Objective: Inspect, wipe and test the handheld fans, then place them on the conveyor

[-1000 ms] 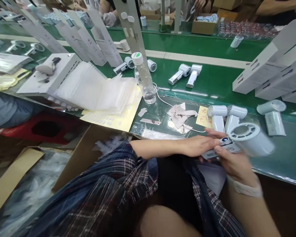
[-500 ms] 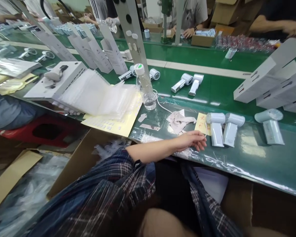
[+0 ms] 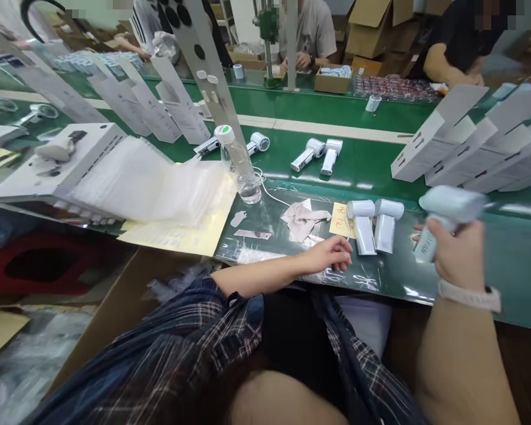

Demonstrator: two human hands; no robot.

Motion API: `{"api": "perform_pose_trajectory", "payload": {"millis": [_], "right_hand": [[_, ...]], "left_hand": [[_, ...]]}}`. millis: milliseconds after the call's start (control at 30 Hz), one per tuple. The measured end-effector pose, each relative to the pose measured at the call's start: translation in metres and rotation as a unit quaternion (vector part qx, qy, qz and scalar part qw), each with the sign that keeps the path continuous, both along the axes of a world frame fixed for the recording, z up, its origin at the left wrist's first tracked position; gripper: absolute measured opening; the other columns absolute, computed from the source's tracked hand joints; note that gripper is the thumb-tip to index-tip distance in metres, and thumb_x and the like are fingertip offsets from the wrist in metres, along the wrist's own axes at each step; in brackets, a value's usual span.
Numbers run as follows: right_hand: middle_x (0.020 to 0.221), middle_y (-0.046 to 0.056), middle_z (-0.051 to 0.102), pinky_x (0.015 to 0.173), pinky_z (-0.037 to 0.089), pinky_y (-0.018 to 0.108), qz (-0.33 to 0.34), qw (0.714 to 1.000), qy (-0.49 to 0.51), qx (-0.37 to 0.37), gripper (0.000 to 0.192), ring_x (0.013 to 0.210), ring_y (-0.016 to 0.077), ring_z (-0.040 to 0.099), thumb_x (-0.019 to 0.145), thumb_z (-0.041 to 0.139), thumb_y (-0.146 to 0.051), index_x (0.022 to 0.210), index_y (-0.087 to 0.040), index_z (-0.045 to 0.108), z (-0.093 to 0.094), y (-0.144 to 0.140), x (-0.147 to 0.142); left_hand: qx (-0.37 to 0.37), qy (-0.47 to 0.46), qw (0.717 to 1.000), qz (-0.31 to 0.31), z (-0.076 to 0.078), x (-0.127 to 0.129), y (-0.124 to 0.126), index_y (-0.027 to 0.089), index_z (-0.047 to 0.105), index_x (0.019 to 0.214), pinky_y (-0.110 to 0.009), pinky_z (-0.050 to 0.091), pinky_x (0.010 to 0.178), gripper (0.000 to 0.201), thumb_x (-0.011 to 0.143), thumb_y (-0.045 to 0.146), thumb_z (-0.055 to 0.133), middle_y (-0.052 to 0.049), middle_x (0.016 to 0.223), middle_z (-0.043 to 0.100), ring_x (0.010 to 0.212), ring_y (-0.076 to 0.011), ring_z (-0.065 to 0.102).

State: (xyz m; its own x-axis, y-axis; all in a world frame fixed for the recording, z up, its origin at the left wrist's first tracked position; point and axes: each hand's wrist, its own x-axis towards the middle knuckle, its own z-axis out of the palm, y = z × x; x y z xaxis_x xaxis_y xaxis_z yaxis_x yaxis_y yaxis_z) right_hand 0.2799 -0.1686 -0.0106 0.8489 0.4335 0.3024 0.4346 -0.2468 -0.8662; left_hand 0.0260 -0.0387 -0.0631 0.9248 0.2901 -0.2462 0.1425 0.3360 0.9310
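The right hand (image 3: pixel 458 257) has its fingers wrapped around the handle of a pale blue handheld fan (image 3: pixel 446 215), lifted off the bench (image 3: pixel 469 277) at the right of the scene, with the round head pointing up and left (the fan is blurred, so its exact tilt is hard to tell). The left hand (image 3: pixel 331 255) rests palm down on the near edge of the bench, its fingers loosely curled and holding nothing, just near of a yellow note (image 3: pixel 340 219) and just left of two more handheld fans (image 3: pixel 374 227) lying side by side with their heads toward the far side. To handle the fan well, I judge the grip should stay on the handle and clear of the head's grille, with the wrist steady so any label or marking faces the eye. The free hand looks well placed to support the fan's head, and a crumpled cloth (image 3: pixel 303 215) lies near it to the left.
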Motion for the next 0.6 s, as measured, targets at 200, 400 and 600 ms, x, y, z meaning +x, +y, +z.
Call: {"api": "perform_pose_trajectory", "payload": {"millis": [200, 400, 600], "right_hand": [[0.079, 0.008, 0.052, 0.103, 0.044, 0.072, -0.044, 0.984, -0.104, -0.137, 0.04, 0.104, 0.0407, 0.058, 0.076, 0.082, -0.057, 0.07, -0.028, 0.055, -0.012, 0.031, 0.067], [0.103, 0.018, 0.069, 0.097, 0.052, 0.058, 0.013, 0.972, -0.2, -0.12, 0.033, 0.101, 0.0355, 0.062, 0.093, 0.06, -0.045, 0.109, -0.018, 0.071, -0.027, 0.016, -0.011], [0.122, 0.02, 0.078, 0.102, 0.055, 0.052, 0.134, 0.941, -0.261, -0.168, 0.029, 0.116, 0.0351, 0.069, 0.107, 0.052, -0.025, 0.108, -0.019, 0.081, -0.052, 0.039, -0.12]], "left_hand": [[0.212, -0.07, 0.927, -0.302, 0.082, -0.032, 0.039, 0.028, 0.083, 0.114, -0.045, 0.05, 0.124, 0.045, 0.075, 0.04, 0.103, -0.008, 0.134, 0.079, 0.137, -0.032, 0.067], [0.404, 0.171, 0.896, 0.07, 0.126, 0.018, 0.176, 0.025, 0.08, 0.122, -0.046, 0.056, 0.119, 0.022, 0.107, 0.04, 0.074, -0.008, 0.142, 0.075, 0.126, -0.0255, 0.068], [0.441, 0.312, 0.831, 0.135, 0.078, 0.09, 0.249, 0.018, 0.07, 0.14, -0.054, 0.063, 0.113, 0.043, 0.107, 0.046, 0.074, -0.013, 0.147, 0.07, 0.132, -0.0288, 0.07]]}}
